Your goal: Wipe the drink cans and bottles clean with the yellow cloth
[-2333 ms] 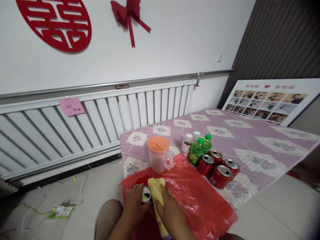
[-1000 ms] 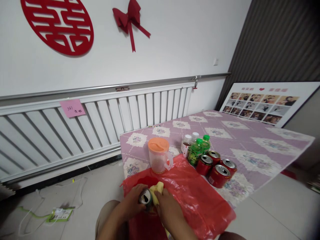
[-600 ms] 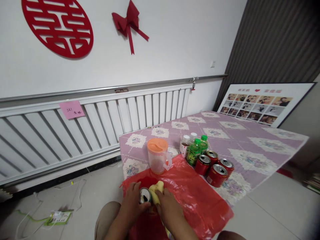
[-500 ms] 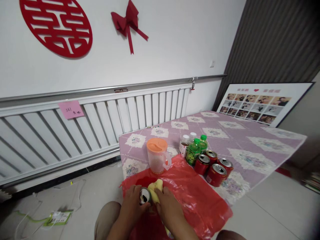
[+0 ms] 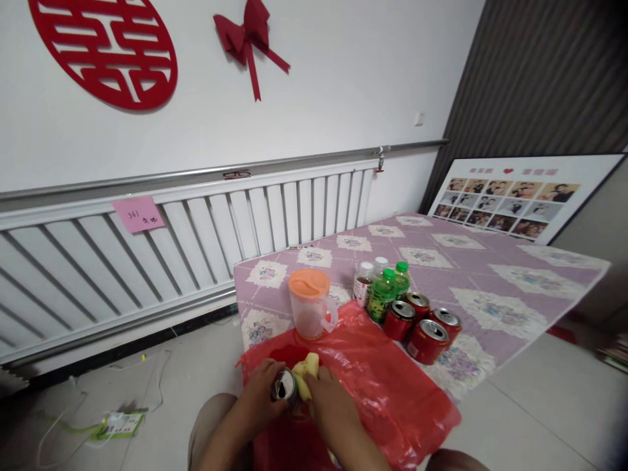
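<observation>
An opened drink can (image 5: 284, 384) is gripped by my left hand (image 5: 262, 392), its top turned up toward me. My right hand (image 5: 332, 400) is closed on a yellow cloth (image 5: 305, 373), which presses against the can's right side. Both hands are above a red plastic bag (image 5: 377, 373) spread over the near end of the table. Just beyond them stands a clear plastic pitcher (image 5: 309, 314) with an orange lid. Part of another item peeks out below my right wrist, too covered to name.
Several red cans (image 5: 428, 340) with opened tops stand right of the pitcher. Behind them are green-capped bottles (image 5: 381, 296) and white-capped bottles (image 5: 362, 285). The flowered tablecloth (image 5: 471, 261) reaches the radiator (image 5: 275, 222). A power strip (image 5: 120, 424) with cords lies on the floor at left.
The can has tilted slightly in my left hand, and the cloth has shifted a little against its side. The view has moved slightly; the other things stay where they were.
</observation>
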A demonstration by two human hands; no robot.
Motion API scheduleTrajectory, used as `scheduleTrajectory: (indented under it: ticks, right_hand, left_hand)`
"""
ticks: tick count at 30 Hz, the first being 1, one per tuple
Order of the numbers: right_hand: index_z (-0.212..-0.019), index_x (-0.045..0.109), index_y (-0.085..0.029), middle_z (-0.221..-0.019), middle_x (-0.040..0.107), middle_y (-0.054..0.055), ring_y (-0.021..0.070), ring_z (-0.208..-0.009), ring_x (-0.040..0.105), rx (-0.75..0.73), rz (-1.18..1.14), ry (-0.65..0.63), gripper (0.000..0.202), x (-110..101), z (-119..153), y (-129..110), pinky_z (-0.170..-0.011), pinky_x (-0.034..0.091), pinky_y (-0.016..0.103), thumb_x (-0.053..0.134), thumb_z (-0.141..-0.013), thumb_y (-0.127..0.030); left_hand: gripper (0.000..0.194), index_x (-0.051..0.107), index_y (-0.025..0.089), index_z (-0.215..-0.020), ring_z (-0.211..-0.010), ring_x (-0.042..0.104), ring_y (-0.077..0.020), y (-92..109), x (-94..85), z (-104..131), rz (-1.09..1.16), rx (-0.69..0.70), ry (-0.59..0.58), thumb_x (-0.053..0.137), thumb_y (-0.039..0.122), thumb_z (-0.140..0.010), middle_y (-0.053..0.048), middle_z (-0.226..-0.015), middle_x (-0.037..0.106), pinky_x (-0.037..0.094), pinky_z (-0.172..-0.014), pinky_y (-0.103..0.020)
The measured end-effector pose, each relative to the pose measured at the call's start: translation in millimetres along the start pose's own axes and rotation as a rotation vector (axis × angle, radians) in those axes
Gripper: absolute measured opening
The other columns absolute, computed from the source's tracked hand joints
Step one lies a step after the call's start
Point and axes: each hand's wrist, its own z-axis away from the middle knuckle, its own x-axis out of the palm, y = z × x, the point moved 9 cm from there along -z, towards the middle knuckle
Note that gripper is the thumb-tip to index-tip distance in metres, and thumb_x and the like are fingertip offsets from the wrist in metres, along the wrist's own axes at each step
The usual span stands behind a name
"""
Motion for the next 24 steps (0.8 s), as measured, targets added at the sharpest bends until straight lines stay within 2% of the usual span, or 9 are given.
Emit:
scheduleTrajectory:
  ticks: [5, 10, 14, 18, 20, 22, 24]
  right_hand:
    - [-0.140, 0.060, -0.031, -0.130, 0.066, 0.012, 0.0286, -0.115, 0.064, -0.017, -0.008, 0.026, 0.053, -15, -1, -5, -0.090, 0.050, 0.033, 0.050, -0.091, -0.014]
    - [-0.130, 0.068, -0.030, -0.123, 0.070, 0.012, 0.0281, -0.110, 0.066, 0.008, 0.035, -0.016, 0.048, 2, -3, -2, -0.086, 0.051, 0.033, 0.048, -0.091, -0.011]
    - [-0.130, 0.068, -0.028, -0.124, 0.069, 0.013, 0.0281, -0.111, 0.066, 0.033, 0.047, -0.034, 0.047, 12, -3, 4, -0.084, 0.051, 0.032, 0.047, -0.091, -0.012]
    - [-0.129, 0.068, -0.029, -0.125, 0.068, 0.012, 0.0271, -0.113, 0.065, 0.027, 0.042, -0.030, 0.045, 8, -1, 5, -0.087, 0.050, 0.031, 0.049, -0.091, -0.014]
    - [-0.132, 0.067, -0.028, -0.127, 0.067, 0.013, 0.0278, -0.114, 0.064, 0.023, 0.035, -0.028, 0.046, 3, -1, 5, -0.087, 0.051, 0.031, 0.049, -0.092, -0.014]
    - [-0.136, 0.064, -0.028, -0.128, 0.066, 0.014, 0.0282, -0.115, 0.063, 0.016, 0.026, -0.025, 0.048, -3, 0, 3, -0.088, 0.051, 0.032, 0.048, -0.093, -0.015]
    - [-0.139, 0.061, -0.030, -0.128, 0.066, 0.013, 0.0285, -0.116, 0.063, 0.006, 0.015, -0.011, 0.050, -10, 1, 0, -0.090, 0.050, 0.033, 0.049, -0.093, -0.016]
  left_hand:
    - [0.071, 0.059, 0.023, -0.130, -0.123, 0.058, -0.0274, 2, 0.6, -1, 0.035, 0.046, -0.029, 0.062, 0.006, -0.062, -0.008, -0.130, 0.063, 0.045, -0.110, -0.041]
    - [0.074, 0.059, 0.024, -0.134, -0.126, 0.057, -0.0273, 0, 2.0, -3, 0.018, 0.070, -0.064, 0.061, 0.007, -0.062, -0.009, -0.135, 0.062, 0.044, -0.113, -0.043]
    - [0.078, 0.056, 0.024, -0.140, -0.133, 0.054, -0.0279, -4, 5.7, -4, 0.005, 0.082, -0.101, 0.060, 0.009, -0.064, -0.010, -0.144, 0.060, 0.040, -0.118, -0.044]
    - [0.087, 0.049, 0.021, -0.148, -0.145, 0.043, -0.0324, -6, 5.6, -1, -0.054, -0.033, -0.064, 0.068, 0.016, -0.063, -0.014, -0.156, 0.050, 0.032, -0.123, -0.048]
    - [0.089, 0.048, 0.016, -0.149, -0.144, 0.043, -0.0357, -3, 1.6, 3, -0.098, -0.122, -0.016, 0.072, 0.023, -0.063, -0.018, -0.155, 0.048, 0.033, -0.122, -0.049]
    - [0.080, 0.052, 0.011, -0.143, -0.138, 0.050, -0.0365, 2, -3.8, 6, -0.134, -0.198, 0.035, 0.071, 0.029, -0.067, -0.020, -0.148, 0.053, 0.039, -0.117, -0.049]
    - [0.067, 0.059, 0.012, -0.134, -0.129, 0.056, -0.0347, 8, -6.2, 8, -0.154, -0.236, 0.051, 0.068, 0.030, -0.071, -0.018, -0.137, 0.060, 0.044, -0.111, -0.047]
